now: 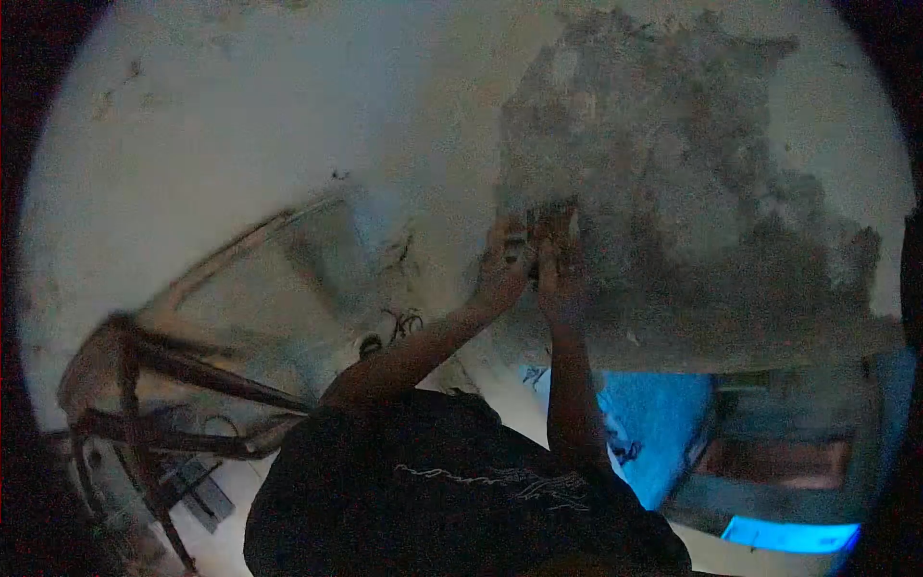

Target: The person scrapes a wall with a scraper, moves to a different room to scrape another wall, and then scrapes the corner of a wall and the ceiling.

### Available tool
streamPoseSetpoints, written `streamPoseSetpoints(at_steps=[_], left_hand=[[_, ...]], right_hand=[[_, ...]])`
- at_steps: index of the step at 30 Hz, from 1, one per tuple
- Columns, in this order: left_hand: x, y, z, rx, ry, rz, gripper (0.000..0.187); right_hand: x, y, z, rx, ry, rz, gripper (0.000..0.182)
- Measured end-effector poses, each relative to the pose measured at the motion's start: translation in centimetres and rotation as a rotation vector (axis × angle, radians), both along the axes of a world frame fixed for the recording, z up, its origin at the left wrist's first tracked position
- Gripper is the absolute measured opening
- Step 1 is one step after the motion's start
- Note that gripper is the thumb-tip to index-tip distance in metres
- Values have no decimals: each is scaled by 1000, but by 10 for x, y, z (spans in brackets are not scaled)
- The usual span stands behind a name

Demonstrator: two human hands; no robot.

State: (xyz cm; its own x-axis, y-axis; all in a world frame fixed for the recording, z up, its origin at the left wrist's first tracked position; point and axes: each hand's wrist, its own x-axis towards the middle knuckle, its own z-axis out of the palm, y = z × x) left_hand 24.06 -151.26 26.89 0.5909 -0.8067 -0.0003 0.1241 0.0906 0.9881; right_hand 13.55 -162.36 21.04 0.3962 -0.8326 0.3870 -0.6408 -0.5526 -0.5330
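The left hand (502, 252) and the right hand (560, 248) are positioned side by side at a small dark object (552, 210), near the left edge of the grey patch (654, 163). Finger closure cannot be determined in either hand: lighting is too dim. The patch extends upward and rightward; the pale surface (269, 115) continues leftward. A brown frame (128, 385) stands well apart, lower left.
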Motion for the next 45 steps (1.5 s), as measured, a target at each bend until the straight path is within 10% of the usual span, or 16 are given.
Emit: streamPoseSetpoints(at_steps=[3,6,9,14,17,24,27,30,33,37,40,42,45], left_hand=[[-1,-11,-24,-122,-295,18,58],[6,4,-8,-253,-455,-8,61],[5,3,-8,-329,-513,-85,64],[-19,21,-10,-401,-606,-126,74],[-37,60,22,-2,-280,-579,89],[4,24,23,-328,-530,-359,107],[21,10,32,-306,-554,-379,109],[14,25,31,-238,-448,-470,111],[-12,38,4,-245,-593,-392,111],[-26,20,-18,-243,-668,-373,108],[8,12,3,-324,-563,-367,108],[91,14,8,-371,-543,-365,108],[119,11,-11,-409,-549,-419,109]], right_hand=[[-18,0,-5,-412,347,177,55],[4,1,53,441,78,249,60],[0,-27,19,-229,252,178,56],[-19,-18,30,-154,159,115,55],[-32,60,97,7,62,127,56],[18,48,124,252,171,-219,63],[15,17,100,-89,44,153,65],[2,17,77,-382,414,-6,63],[4,17,65,-334,79,199,58],[-47,-31,-17,-720,394,96,46],[-66,-6,57,-472,430,70,44],[75,19,73,-175,376,92,44],[109,24,63,-714,462,44,45]])
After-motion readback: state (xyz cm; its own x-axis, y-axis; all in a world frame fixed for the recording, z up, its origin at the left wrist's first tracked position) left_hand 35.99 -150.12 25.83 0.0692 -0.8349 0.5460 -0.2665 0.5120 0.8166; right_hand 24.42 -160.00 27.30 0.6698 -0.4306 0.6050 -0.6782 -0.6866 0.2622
